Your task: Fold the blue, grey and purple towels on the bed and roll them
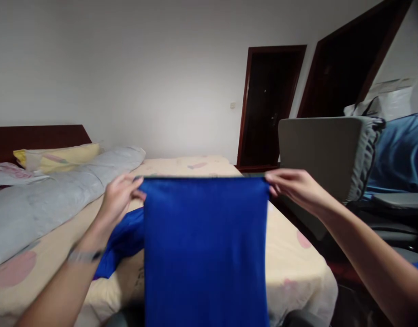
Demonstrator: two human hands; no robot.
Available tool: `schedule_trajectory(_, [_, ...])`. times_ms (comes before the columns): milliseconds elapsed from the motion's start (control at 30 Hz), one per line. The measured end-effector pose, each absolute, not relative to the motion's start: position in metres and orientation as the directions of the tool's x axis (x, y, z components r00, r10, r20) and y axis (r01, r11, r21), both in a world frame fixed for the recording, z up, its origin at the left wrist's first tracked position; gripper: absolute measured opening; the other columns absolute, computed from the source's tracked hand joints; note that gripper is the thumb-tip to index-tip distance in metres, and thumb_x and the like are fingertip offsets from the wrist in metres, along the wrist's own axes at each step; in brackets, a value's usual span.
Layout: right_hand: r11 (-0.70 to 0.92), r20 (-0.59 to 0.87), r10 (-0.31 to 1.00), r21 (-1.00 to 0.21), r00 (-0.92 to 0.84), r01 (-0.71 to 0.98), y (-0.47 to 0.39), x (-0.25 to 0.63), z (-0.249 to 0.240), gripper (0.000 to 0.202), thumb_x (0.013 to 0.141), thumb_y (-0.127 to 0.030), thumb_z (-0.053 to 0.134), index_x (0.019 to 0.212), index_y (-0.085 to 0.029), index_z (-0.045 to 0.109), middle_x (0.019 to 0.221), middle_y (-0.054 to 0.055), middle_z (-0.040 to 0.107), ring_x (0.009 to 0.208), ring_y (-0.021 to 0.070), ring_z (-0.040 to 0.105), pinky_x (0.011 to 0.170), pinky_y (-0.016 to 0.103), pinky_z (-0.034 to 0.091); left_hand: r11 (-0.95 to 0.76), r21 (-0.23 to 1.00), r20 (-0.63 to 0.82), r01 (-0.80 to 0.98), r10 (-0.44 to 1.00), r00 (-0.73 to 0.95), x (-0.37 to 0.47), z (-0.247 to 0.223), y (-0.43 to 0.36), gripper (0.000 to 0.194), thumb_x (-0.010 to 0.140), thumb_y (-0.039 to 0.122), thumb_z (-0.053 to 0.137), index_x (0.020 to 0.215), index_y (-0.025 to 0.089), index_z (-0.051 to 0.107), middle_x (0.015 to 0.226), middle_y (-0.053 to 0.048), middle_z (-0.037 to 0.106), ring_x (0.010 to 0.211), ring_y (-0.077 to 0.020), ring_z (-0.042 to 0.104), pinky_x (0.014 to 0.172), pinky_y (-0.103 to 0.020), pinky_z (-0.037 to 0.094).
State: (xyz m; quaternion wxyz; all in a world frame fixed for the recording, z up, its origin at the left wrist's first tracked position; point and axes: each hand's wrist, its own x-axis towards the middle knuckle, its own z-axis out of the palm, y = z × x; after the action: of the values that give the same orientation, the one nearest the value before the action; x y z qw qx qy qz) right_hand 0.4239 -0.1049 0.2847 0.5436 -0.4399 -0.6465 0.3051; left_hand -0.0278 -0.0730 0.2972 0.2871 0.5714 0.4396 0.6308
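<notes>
A blue cloth (205, 245) hangs stretched between my two hands, its top edge taut and nearly level, its lower end beyond the bottom of the view. My left hand (122, 195) pinches the top left corner. At the top right corner, my right hand (287, 184) grips the cloth between thumb and fingers. Another piece of blue fabric (125, 240) lies crumpled on the bed behind my left wrist; whether it joins the held cloth is hidden.
The bed (297, 254) has a cream patterned sheet. A long grey bolster (59, 204) and a yellow pillow (71, 156) lie at the left. To the right stands a grey chair (321, 154) beside blue fabric (399, 154). A dark door (275, 104) is behind.
</notes>
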Motion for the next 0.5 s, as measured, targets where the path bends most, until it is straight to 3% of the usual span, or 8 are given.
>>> schedule_trajectory(67, [0.587, 0.598, 0.793, -0.801, 0.113, 0.116, -0.036, 0.417, 0.334, 0.032, 0.074, -0.041, 0.084, 0.081, -0.012, 0.072, 0.068, 0.003, 0.064, 0.064, 0.0144, 0.062, 0.068, 0.031, 0.056, -0.59, 0.799, 0.601, 0.121, 0.773, -0.201, -0.008, 0.359, -0.008, 0.024, 0.079, 0.024, 0.072, 0.086, 0.014, 0.052, 0.057, 0.009, 0.058, 0.045, -0.013, 0.069, 0.054, -0.026, 0.059])
schedule_trajectory(133, [0.72, 0.717, 0.669, -0.69, 0.198, 0.065, 0.017, 0.413, 0.381, 0.027, 0.078, -0.033, 0.082, 0.085, -0.009, 0.071, 0.074, 0.004, 0.066, 0.071, 0.0142, 0.065, 0.079, 0.034, 0.056, -0.744, 0.645, 0.762, 0.174, 0.606, -0.229, 0.005, 0.419, 0.043, 0.022, 0.087, 0.026, 0.059, 0.093, 0.006, 0.051, 0.073, 0.004, 0.065, 0.059, -0.017, 0.075, 0.063, -0.031, 0.058])
schedule_trajectory(200, [0.799, 0.783, 0.572, -0.599, 0.246, 0.051, 0.047, 0.413, 0.418, 0.022, 0.086, -0.027, 0.074, 0.096, -0.008, 0.069, 0.083, 0.004, 0.068, 0.081, 0.0135, 0.067, 0.087, 0.034, 0.055, -0.842, 0.467, 0.881, 0.27, 0.417, -0.223, 0.011, 0.467, 0.071, 0.046, 0.093, 0.034, 0.026, 0.091, -0.005, 0.05, 0.096, -0.003, 0.066, 0.081, -0.023, 0.073, 0.068, -0.032, 0.052])
schedule_trajectory(267, [0.828, 0.809, 0.526, -0.558, 0.261, 0.06, 0.055, 0.415, 0.437, 0.023, 0.093, -0.026, 0.065, 0.107, -0.008, 0.066, 0.094, 0.005, 0.069, 0.09, 0.0117, 0.067, 0.092, 0.032, 0.052, -0.869, 0.351, 0.935, 0.348, 0.306, -0.18, 0.012, 0.492, 0.079, 0.072, 0.083, 0.033, -0.008, 0.083, -0.011, 0.049, 0.105, -0.006, 0.062, 0.095, -0.0254, 0.065, 0.067, -0.029, 0.046])
schedule_trajectory(300, [0.831, 0.815, 0.521, -0.552, 0.255, 0.067, 0.052, 0.417, 0.438, 0.025, 0.095, -0.027, 0.063, 0.112, -0.009, 0.064, 0.099, 0.005, 0.069, 0.093, 0.0109, 0.066, 0.093, 0.031, 0.051, -0.874, 0.325, 0.944, 0.362, 0.282, -0.168, 0.012, 0.495, 0.078, 0.077, 0.077, 0.031, -0.016, 0.08, -0.011, 0.048, 0.106, -0.007, 0.062, 0.099, -0.0255, 0.063, 0.066, -0.029, 0.044])
schedule_trajectory(333, [0.832, 0.818, 0.52, -0.55, 0.247, 0.071, 0.047, 0.418, 0.434, 0.027, 0.095, -0.029, 0.061, 0.114, -0.009, 0.064, 0.104, 0.006, 0.069, 0.096, 0.0105, 0.065, 0.095, 0.03, 0.05, -0.878, 0.32, 0.947, 0.356, 0.278, -0.163, 0.013, 0.491, 0.076, 0.078, 0.076, 0.03, -0.018, 0.08, -0.011, 0.049, 0.106, -0.007, 0.062, 0.1, -0.0253, 0.062, 0.067, -0.029, 0.044])
schedule_trajectory(400, [0.828, 0.817, 0.525, -0.555, 0.24, 0.08, 0.032, 0.421, 0.406, 0.03, 0.094, -0.034, 0.064, 0.115, -0.012, 0.065, 0.108, 0.006, 0.07, 0.098, 0.0115, 0.065, 0.096, 0.031, 0.051, -0.885, 0.359, 0.93, 0.298, 0.313, -0.192, 0.014, 0.461, 0.068, 0.069, 0.085, 0.032, -0.004, 0.086, -0.009, 0.052, 0.104, -0.006, 0.065, 0.099, -0.0243, 0.066, 0.071, -0.031, 0.047])
schedule_trajectory(500, [0.769, 0.775, 0.58, -0.622, 0.251, 0.145, 0.007, 0.422, 0.326, 0.036, 0.087, -0.043, 0.071, 0.112, -0.017, 0.07, 0.104, 0.005, 0.072, 0.095, 0.0175, 0.068, 0.091, 0.036, 0.056, -0.856, 0.476, 0.868, 0.203, 0.419, -0.268, 0.014, 0.369, 0.054, 0.029, 0.089, 0.03, 0.045, 0.099, 0.005, 0.057, 0.106, -0.005, 0.071, 0.099, -0.0214, 0.072, 0.082, -0.035, 0.054])
